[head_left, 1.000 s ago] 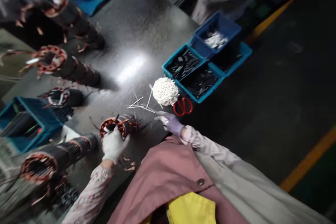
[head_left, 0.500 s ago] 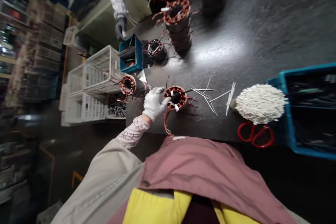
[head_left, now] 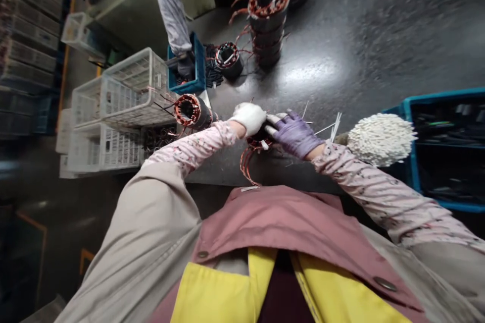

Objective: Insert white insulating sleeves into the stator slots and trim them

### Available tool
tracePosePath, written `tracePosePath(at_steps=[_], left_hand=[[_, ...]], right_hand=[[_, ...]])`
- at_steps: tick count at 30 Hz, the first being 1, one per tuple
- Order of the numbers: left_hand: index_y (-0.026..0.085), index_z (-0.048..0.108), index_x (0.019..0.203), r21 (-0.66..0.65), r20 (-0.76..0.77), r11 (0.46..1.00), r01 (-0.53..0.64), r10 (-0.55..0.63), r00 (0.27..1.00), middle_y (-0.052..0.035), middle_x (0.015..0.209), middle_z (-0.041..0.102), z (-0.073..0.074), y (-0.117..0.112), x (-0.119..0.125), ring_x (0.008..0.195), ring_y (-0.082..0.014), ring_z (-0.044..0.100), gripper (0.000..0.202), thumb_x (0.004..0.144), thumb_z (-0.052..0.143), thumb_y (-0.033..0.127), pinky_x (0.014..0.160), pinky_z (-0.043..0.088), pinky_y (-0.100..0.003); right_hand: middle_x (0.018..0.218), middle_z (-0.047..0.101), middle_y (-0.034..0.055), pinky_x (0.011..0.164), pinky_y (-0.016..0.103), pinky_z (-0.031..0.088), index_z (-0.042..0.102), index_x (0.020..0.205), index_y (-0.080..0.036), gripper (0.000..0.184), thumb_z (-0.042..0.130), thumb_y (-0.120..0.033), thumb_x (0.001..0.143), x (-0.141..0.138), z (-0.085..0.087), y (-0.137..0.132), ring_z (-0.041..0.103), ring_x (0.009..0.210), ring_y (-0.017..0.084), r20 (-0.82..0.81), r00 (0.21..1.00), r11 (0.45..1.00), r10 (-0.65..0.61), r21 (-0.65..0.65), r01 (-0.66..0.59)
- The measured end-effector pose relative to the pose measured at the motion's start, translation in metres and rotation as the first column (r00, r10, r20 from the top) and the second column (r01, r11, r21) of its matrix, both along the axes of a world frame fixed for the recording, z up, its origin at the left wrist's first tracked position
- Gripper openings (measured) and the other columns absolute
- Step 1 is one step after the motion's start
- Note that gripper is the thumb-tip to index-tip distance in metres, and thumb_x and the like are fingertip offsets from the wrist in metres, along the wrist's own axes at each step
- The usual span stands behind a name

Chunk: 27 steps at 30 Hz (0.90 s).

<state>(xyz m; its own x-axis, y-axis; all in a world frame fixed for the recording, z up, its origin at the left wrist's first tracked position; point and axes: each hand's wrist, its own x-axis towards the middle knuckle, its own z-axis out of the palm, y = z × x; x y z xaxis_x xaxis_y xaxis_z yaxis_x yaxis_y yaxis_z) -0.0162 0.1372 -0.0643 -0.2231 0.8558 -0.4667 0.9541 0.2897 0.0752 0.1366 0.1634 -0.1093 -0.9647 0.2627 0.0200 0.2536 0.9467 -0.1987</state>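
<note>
While both gloved hands meet over a copper-wound stator (head_left: 257,145) near the front edge of the dark bench (head_left: 341,50), the stator sits almost hidden beneath them, with loose copper leads (head_left: 247,165) curling down toward the person's jacket. The left hand (head_left: 248,117), in a white knit glove, is curled at the stator's top with its fingers bunched together. The right hand (head_left: 294,133), in a purple glove, comes in from the other side, its fingers reaching forward and slightly parted, and short white strips (head_left: 273,124) show between the two hands. Whether either hand has firm hold of the stator or the strips, I cannot tell. Just right of the right hand stands a dense white bundle of cotton-tipped sticks (head_left: 381,139), beside a blue crate (head_left: 407,151) of dark parts. Farther up the bench are a tall stack of stator cores (head_left: 267,22), a shorter stator (head_left: 228,59) and another stator lying on its side (head_left: 191,111). Beyond them, a co-worker's gloved hand (head_left: 185,65) reaches into a small blue bin (head_left: 200,68), near white plastic crates (head_left: 113,88).
</note>
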Motion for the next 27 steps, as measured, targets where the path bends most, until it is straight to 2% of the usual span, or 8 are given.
tracePosePath(at_steps=[3,5,8,10,12,18,23,27], left_hand=[[0.013,0.074,0.086,-0.099,0.278,0.992,0.081,-0.051,0.959,-0.0089,0.080,0.070,0.015,-0.015,-0.006,0.080,-0.0227,0.066,0.023,0.083,0.061,0.032,0.075,0.048,-0.032],[0.013,0.071,0.099,-0.048,0.427,0.997,0.065,-0.039,0.903,-0.0071,0.084,0.070,0.023,-0.036,-0.004,0.078,-0.0187,0.065,0.037,0.094,0.046,0.040,0.073,0.048,-0.029],[0.013,0.061,0.120,0.078,0.245,0.984,0.160,-0.175,0.954,-0.0119,0.107,0.067,0.023,-0.066,0.008,0.094,-0.0231,0.065,0.043,0.092,0.053,0.045,0.080,0.050,-0.032],[0.014,0.057,0.126,0.027,0.036,0.944,0.330,-0.330,0.943,-0.0161,0.117,0.062,0.015,-0.076,0.016,0.105,-0.0288,0.063,0.050,0.085,0.066,0.041,0.083,0.050,-0.037],[0.015,0.058,0.126,-0.064,-0.034,0.907,0.417,-0.420,0.907,-0.0163,0.119,0.061,0.005,-0.077,0.018,0.105,-0.0296,0.063,0.045,0.087,0.065,0.037,0.081,0.050,-0.037],[0.015,0.064,0.110,-0.070,0.104,0.954,0.291,-0.283,0.954,-0.0085,0.106,0.067,0.004,-0.062,0.000,0.096,-0.0211,0.065,0.032,0.093,0.055,0.040,0.081,0.048,-0.028],[0.019,0.061,0.123,-0.229,0.005,0.939,0.255,-0.261,0.965,-0.0126,0.104,0.069,0.017,-0.048,0.013,0.093,-0.0284,0.067,0.033,0.094,0.051,0.033,0.079,0.050,-0.039],[0.011,0.069,0.102,-0.309,0.112,0.934,0.181,-0.153,0.982,-0.0149,0.093,0.069,0.024,-0.039,0.031,0.094,-0.0307,0.066,0.023,0.091,0.052,0.022,0.081,0.051,-0.042]], right_hand=[[0.143,0.052,0.0123,0.105,0.051,0.027,0.064,0.124,-0.018,0.041,0.059,-0.039,0.088,0.004,-0.008,0.003,0.052,0.114,0.031,0.027,0.999,0.999,-0.029,-0.031,0.029],[0.142,0.052,0.0117,0.103,0.049,0.027,0.064,0.125,-0.019,0.043,0.059,-0.041,0.088,0.008,-0.009,0.000,0.051,0.113,0.030,0.024,0.998,0.997,-0.053,-0.060,0.055],[0.143,0.051,0.0114,0.099,0.047,0.029,0.064,0.123,-0.018,0.044,0.057,-0.044,0.088,0.008,-0.007,-0.004,0.051,0.110,0.029,0.001,0.999,0.998,-0.053,-0.043,0.053],[0.142,0.052,0.0112,0.096,0.045,0.030,0.066,0.119,-0.017,0.042,0.057,-0.044,0.087,0.007,-0.003,-0.005,0.051,0.107,0.029,-0.003,0.999,0.998,-0.049,-0.028,0.049],[0.142,0.052,0.0119,0.093,0.044,0.031,0.066,0.118,-0.017,0.041,0.058,-0.043,0.087,0.006,0.001,-0.007,0.051,0.107,0.030,0.018,0.998,0.998,-0.059,-0.035,0.060],[0.143,0.049,0.0165,0.091,0.046,0.031,0.063,0.123,-0.014,0.044,0.055,-0.040,0.089,0.010,0.012,-0.014,0.051,0.110,0.033,0.066,0.995,0.995,-0.073,-0.068,0.077],[0.141,0.050,0.0182,0.091,0.046,0.031,0.064,0.121,-0.011,0.045,0.060,-0.038,0.085,0.009,0.017,-0.017,0.051,0.111,0.035,0.135,0.986,0.990,-0.098,-0.085,0.110],[0.143,0.049,0.0183,0.092,0.047,0.033,0.062,0.123,-0.011,0.044,0.057,-0.036,0.087,0.004,0.016,-0.021,0.051,0.112,0.036,0.121,0.987,0.985,-0.107,-0.122,0.122]])
